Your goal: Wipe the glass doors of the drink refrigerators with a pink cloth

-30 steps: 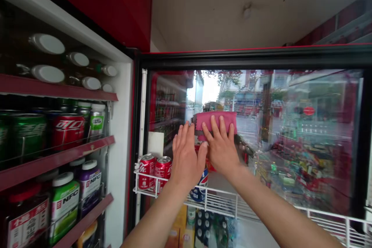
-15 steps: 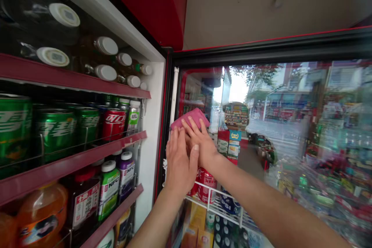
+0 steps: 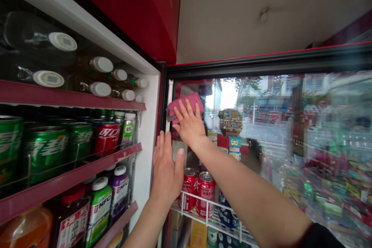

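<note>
My right hand (image 3: 190,126) presses a folded pink cloth (image 3: 186,104) with a dark grey underside against the upper left of the glass door (image 3: 273,124). Its fingers lie spread over the cloth, near a white vertical strip (image 3: 170,89) at the hinge side. Lower and to the left, my left hand (image 3: 167,166) is open, its fingers stretched upward and holding nothing. Those fingertips are by the black door frame (image 3: 163,104); whether they touch it I cannot tell.
Left of my hands, fridge shelves hold green cans (image 3: 46,149), a red can (image 3: 107,138) and bottled drinks (image 3: 99,209). Below my right forearm, a white wire rack (image 3: 207,217) carries red cola cans (image 3: 205,193) and a dark blue Pepsi can (image 3: 228,215). The red fridge top (image 3: 130,11) overhangs.
My hands have separated. The right hand has slid the cloth up and slightly left on the glass, while the left hand has come off it, down and left. The view has tilted upward.
</note>
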`<action>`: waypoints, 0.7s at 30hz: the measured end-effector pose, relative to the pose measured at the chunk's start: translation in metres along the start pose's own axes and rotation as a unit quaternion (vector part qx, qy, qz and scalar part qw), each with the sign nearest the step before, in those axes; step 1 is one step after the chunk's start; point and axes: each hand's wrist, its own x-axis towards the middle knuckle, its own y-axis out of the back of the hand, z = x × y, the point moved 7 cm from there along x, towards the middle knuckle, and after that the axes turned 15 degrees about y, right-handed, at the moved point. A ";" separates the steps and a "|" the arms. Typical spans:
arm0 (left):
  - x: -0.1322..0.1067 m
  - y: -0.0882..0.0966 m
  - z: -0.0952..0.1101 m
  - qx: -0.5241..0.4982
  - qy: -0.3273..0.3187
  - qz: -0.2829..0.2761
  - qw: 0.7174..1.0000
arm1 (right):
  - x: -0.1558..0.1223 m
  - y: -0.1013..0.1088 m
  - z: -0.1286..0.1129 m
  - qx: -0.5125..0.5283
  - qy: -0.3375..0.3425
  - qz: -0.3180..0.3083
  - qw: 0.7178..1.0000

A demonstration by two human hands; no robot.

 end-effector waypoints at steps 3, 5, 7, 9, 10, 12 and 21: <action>-0.001 -0.004 0.009 -0.015 -0.002 0.000 1.000 | -0.001 0.013 0.011 -0.010 -0.005 -0.011 1.000; -0.001 -0.009 0.017 -0.021 -0.009 0.002 1.000 | -0.010 0.022 0.021 -0.009 -0.009 -0.007 1.000; -0.003 -0.014 0.028 -0.019 -0.017 0.005 1.000 | -0.023 0.031 0.032 -0.007 -0.013 0.001 1.000; -0.004 -0.022 0.039 -0.014 -0.024 0.006 1.000 | -0.037 0.041 0.044 -0.011 -0.016 0.008 1.000; -0.006 -0.027 0.046 -0.012 -0.028 0.005 1.000 | -0.045 0.045 0.051 -0.015 -0.018 0.010 1.000; -0.010 -0.038 0.060 -0.014 -0.035 0.002 0.999 | -0.060 0.056 0.065 -0.023 -0.022 0.017 0.999; -0.042 -0.085 0.139 -0.061 -0.076 -0.030 0.995 | -0.141 0.121 0.146 -0.086 -0.053 0.030 0.994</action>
